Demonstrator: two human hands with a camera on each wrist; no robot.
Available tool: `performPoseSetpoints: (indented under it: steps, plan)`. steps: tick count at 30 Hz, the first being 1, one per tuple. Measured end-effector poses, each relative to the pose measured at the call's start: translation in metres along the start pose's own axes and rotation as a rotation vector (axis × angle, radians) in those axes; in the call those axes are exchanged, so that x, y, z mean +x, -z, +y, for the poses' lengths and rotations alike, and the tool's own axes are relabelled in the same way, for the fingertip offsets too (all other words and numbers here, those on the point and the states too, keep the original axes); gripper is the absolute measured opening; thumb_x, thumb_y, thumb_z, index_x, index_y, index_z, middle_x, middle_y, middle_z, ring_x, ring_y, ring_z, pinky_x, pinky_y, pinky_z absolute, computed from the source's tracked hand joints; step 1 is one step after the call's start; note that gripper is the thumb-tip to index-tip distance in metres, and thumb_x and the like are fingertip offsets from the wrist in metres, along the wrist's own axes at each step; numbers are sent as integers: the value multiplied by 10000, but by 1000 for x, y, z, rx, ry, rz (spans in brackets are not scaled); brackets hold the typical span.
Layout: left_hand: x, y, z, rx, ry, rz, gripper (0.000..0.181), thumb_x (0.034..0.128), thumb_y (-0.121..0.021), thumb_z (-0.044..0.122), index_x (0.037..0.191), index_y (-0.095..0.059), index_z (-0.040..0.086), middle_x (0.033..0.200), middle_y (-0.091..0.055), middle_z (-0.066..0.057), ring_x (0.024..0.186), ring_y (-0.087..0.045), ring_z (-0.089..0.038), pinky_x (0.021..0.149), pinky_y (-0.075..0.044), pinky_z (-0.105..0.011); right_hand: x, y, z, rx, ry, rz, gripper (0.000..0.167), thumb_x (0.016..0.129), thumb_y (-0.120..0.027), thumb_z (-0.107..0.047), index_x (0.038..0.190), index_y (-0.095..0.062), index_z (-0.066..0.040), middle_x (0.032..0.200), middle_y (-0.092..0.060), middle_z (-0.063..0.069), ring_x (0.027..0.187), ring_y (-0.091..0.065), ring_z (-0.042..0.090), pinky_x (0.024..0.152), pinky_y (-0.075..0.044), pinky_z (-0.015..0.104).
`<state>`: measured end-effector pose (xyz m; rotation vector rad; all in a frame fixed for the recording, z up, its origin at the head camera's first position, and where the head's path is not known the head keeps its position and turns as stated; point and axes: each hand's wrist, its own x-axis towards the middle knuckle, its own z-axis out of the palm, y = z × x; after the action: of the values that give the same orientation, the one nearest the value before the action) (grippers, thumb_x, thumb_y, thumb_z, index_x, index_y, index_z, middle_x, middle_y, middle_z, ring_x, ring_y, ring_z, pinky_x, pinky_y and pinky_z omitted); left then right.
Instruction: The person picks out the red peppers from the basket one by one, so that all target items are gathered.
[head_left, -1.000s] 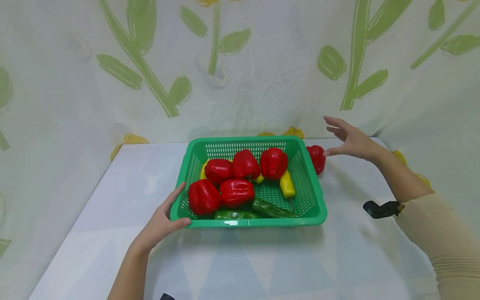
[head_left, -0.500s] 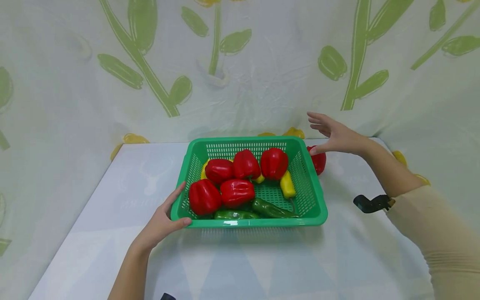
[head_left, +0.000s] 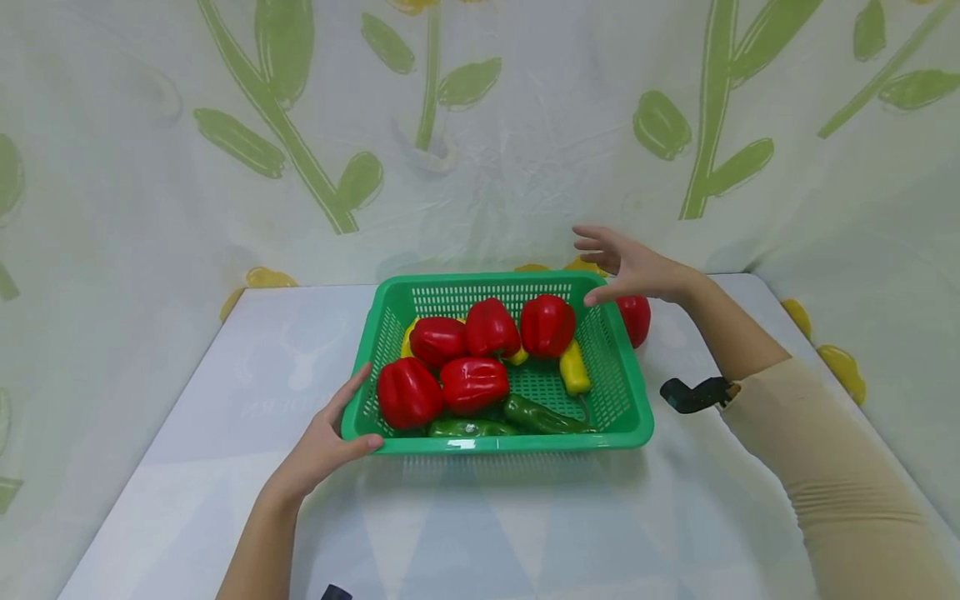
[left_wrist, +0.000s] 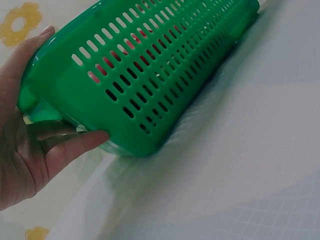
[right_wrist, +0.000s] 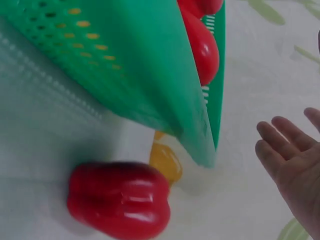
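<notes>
My left hand (head_left: 322, 450) grips the near left corner of a green basket (head_left: 498, 446); in the left wrist view the hand (left_wrist: 22, 165) has its fingers round the basket's rim and wall (left_wrist: 75, 95). Inside lie several red bell peppers (head_left: 474, 386), yellow peppers (head_left: 574, 369) and green peppers (head_left: 543, 417). Above the basket's back right corner my right hand (head_left: 637, 268) is held with fingers spread, holding nothing. Another red bell pepper (head_left: 636, 321) rests on the table just right of the basket, and shows in the right wrist view (right_wrist: 120, 200).
The basket stands on a pale table (head_left: 225, 417) with a faint triangle pattern. Behind it hangs a whitish sheet (head_left: 525, 167) with green leaves and yellow flowers. A black strap end (head_left: 693, 395) sticks out at the right sleeve (head_left: 817, 450).
My right hand has moved left, from beside the loose red pepper to over the basket's back right corner. The left hand, the basket and the peppers have stayed in place.
</notes>
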<state>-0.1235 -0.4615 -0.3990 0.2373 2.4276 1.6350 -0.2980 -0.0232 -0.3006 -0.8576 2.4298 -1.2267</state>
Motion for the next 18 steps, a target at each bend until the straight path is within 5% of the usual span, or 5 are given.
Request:
performPoseSetpoints:
  steps: [9,18]
  plan:
    - [0,0,2,-9,2,-4,843,838,-676,190,1516,-188,308,1564,-157,-90,1371,-189,-349,840,-494,-259,14,-19,4,66,8,-27,911,760,-767,-123,1493,-226,-114,1507,-302,165,1344,-345,377,1071,-311,550]
    - [0,1,2,-8,3,-3,844,839,-674,194,1517,-184,309,1564,-156,-95,1374,-178,-350,836,-493,-247,16,-2,-9,11,-74,-39,903,768,-755,-148,1496,-219,-150,1506,-301,160,1355,-321,390,959,-429,563]
